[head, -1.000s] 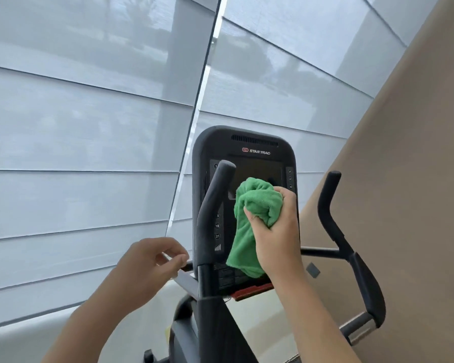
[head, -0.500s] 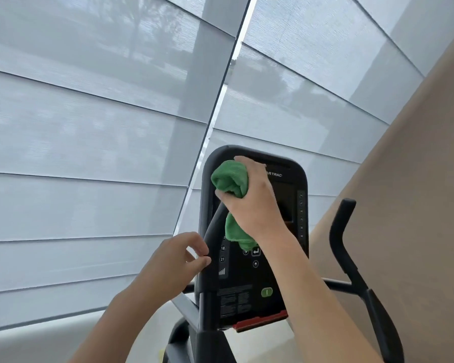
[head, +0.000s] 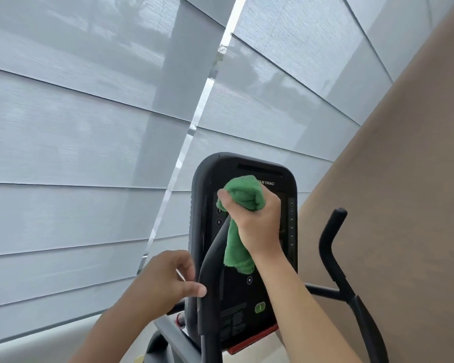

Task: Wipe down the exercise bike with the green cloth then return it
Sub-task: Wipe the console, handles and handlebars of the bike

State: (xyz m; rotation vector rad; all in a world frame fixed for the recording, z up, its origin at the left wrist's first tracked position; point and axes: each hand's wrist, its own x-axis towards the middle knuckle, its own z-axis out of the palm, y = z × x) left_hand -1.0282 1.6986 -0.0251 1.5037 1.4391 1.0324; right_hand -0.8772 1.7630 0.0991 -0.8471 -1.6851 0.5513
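The exercise bike's black console [head: 243,297] stands upright ahead of me, with a green button low on its face. My right hand [head: 257,224] grips the bunched green cloth [head: 243,197] and presses it against the upper part of the console screen; a tail of cloth hangs down below my palm. My left hand [head: 163,284] hovers at the console's left edge with loosely curled fingers, its thumb tip touching the left black handlebar [head: 210,271]. It holds nothing.
The right black handlebar [head: 330,247] rises beside the console. Grey window blinds [head: 89,153] fill the left and top. A beige wall [head: 404,205] runs close along the right side.
My right hand carried the cloth from the screen's middle up to the top left corner, then back toward the upper centre. My left hand has come nearer to the left handlebar.
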